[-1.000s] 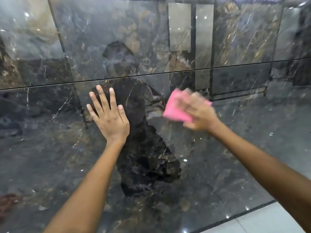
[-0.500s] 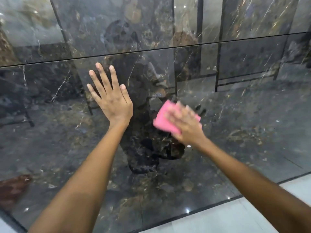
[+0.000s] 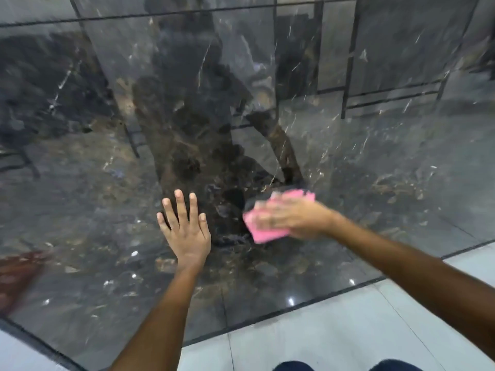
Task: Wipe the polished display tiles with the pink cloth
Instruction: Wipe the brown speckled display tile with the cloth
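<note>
Two hands are on the same dark polished tile (image 3: 361, 162), a glossy marble-patterned slab standing upright above a pale floor (image 3: 334, 330). The left hand (image 3: 186, 231) lies flat against the tile, fingers straight and slightly spread, palm on the surface, gripping nothing. Just to its right, with a narrow strip of tile between them, the right hand (image 3: 292, 218) presses the pink cloth (image 3: 263, 234) against the tile. This hand is blurred, so the exact lie of its fingers is hard to read; they appear laid flat over the cloth, not curled round it. Pink edges show above the knuckles and below the fingers, toward the left hand. Both sit low on the tile, not far above its bottom edge. A thin dark joint crosses near the top, with another tile (image 3: 187, 4) above it. Reflections of a figure and dark frames show in the polish. No containers appear.
</note>
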A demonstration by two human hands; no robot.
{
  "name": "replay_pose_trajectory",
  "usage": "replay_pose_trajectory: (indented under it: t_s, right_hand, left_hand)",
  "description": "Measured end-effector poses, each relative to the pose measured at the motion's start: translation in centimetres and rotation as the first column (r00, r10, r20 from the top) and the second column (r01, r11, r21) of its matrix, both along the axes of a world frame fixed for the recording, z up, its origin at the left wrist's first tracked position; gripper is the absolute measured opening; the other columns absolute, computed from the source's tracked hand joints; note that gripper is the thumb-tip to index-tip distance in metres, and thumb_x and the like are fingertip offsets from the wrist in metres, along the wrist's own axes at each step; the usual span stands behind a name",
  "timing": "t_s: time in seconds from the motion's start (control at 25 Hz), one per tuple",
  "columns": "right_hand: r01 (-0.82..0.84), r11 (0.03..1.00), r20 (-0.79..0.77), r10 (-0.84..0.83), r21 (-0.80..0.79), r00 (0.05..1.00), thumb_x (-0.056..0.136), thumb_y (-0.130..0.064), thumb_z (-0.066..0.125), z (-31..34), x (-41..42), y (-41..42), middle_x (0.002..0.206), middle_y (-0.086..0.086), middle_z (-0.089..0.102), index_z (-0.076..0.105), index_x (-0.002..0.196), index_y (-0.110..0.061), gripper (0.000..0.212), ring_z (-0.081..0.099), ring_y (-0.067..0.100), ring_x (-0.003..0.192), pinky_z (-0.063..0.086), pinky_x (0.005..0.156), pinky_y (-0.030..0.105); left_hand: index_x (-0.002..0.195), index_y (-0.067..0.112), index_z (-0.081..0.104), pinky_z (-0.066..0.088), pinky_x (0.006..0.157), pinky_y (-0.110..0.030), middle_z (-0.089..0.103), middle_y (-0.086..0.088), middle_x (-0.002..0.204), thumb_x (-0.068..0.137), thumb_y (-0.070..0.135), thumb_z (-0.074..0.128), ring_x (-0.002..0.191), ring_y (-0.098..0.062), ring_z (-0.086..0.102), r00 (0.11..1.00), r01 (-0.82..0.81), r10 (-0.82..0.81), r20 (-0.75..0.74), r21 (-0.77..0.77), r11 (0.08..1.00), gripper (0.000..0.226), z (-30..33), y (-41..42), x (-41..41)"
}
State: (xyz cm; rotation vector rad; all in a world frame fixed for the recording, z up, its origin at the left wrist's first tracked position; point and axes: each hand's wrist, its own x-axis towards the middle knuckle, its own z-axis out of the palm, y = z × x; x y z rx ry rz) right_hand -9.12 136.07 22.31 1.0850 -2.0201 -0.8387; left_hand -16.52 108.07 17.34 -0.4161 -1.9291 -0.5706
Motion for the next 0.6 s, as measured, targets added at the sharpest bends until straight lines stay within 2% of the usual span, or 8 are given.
replay_pose_trajectory:
  t_s: [0.08,0.16,0.2,0.24,0.36,0.44,0.52,0.6]
  right_hand:
    - [0.052,0.884,-0.195,-0.160,-0.465,0.968,0.077,-0.021,0.058,6.2,-0.2,2.4,0.154,0.004,0.029,0.029,0.150,-0.028,0.079,0.020,0.030,0.143,0.002,0.119,0.045]
    - [0.015,0.421,-0.164,-0.386,-0.907,0.908,0.072,-0.023,0.061,7.5,-0.1,2.9,0.155,0.016,0.023,0.024,0.151,-0.027,0.087,0.016,0.035,0.144,0.008,0.117,0.046]
    - [0.027,0.274,-0.105,-0.456,-0.961,0.884,0.071,-0.023,0.061,5.3,-0.2,2.2,0.157,0.016,0.017,0.021,0.151,-0.024,0.089,0.011,0.034,0.145,0.008,0.117,0.048]
    - [0.107,0.301,-0.056,-0.488,-0.948,0.871,0.071,-0.025,0.060,1.8,0.1,1.0,0.160,0.012,0.008,0.016,0.153,-0.024,0.093,0.005,0.032,0.147,0.005,0.117,0.049]
    - [0.306,0.913,-0.030,-0.326,-0.268,0.945,0.073,-0.028,0.058,-9.1,2.3,-0.8,0.162,0.001,-0.007,-0.001,0.154,-0.023,0.100,-0.004,0.030,0.148,-0.005,0.118,0.051]
    - [0.264,0.964,-0.028,-0.263,0.037,0.964,0.070,-0.018,0.062,-8.7,2.5,0.3,0.161,0.001,-0.012,-0.003,0.154,-0.019,0.106,-0.002,0.026,0.148,-0.004,0.119,0.049]
    - [0.241,0.946,-0.082,-0.263,-0.218,0.961,0.078,-0.023,0.058,-3.6,1.7,-0.6,0.161,0.000,-0.010,0.004,0.154,-0.022,0.094,-0.004,0.025,0.148,0.001,0.119,0.047]
    - [0.118,0.734,-0.149,-0.287,-0.668,0.946,0.082,-0.028,0.056,2.1,0.6,-3.1,0.161,0.004,0.008,0.023,0.151,-0.020,0.077,0.000,0.023,0.148,0.009,0.118,0.047]
  left_hand:
    - [0.156,0.029,-0.001,-0.006,0.120,-0.041,-0.012,0.008,0.163,0.106,0.036,0.016,0.150,-0.018,-0.012,0.999,-0.007,0.008,-0.033,0.018,1.000,0.053,-0.4,0.2,-0.3]
    - [0.156,0.028,0.001,-0.005,0.121,-0.041,-0.010,0.008,0.163,0.106,0.034,0.017,0.150,-0.018,-0.010,0.997,0.010,-0.008,-0.071,0.024,1.000,0.053,-0.8,0.3,-0.2]
    - [0.156,0.028,0.002,-0.004,0.121,-0.042,-0.010,0.007,0.163,0.106,0.034,0.018,0.150,-0.019,-0.009,0.996,0.005,-0.004,-0.087,0.015,1.000,0.053,-1.0,0.3,-0.3]
    - [0.156,0.028,0.002,-0.003,0.121,-0.042,-0.009,0.007,0.163,0.106,0.034,0.018,0.150,-0.019,-0.009,0.995,-0.009,0.009,-0.096,0.007,1.000,0.053,-1.0,0.3,-0.4]
    - [0.156,0.028,0.001,-0.002,0.121,-0.042,-0.010,0.007,0.163,0.106,0.035,0.018,0.150,-0.019,-0.009,0.994,0.002,-0.001,-0.106,0.010,1.000,0.053,-1.0,0.3,-0.5]
    - [0.156,0.028,0.000,-0.002,0.121,-0.042,-0.010,0.007,0.163,0.106,0.035,0.018,0.150,-0.018,-0.010,0.995,0.025,-0.023,-0.102,0.009,1.000,0.053,-1.1,0.1,-0.4]
    - [0.156,0.028,0.000,-0.002,0.121,-0.041,-0.011,0.007,0.163,0.106,0.035,0.018,0.150,-0.018,-0.010,0.995,0.031,-0.031,-0.095,0.005,0.999,0.053,-0.9,0.1,-0.5]
    - [0.156,0.028,0.000,-0.002,0.121,-0.041,-0.011,0.008,0.163,0.106,0.035,0.018,0.150,-0.018,-0.010,0.994,0.049,-0.048,-0.096,0.011,0.999,0.053,-1.1,0.1,-0.5]
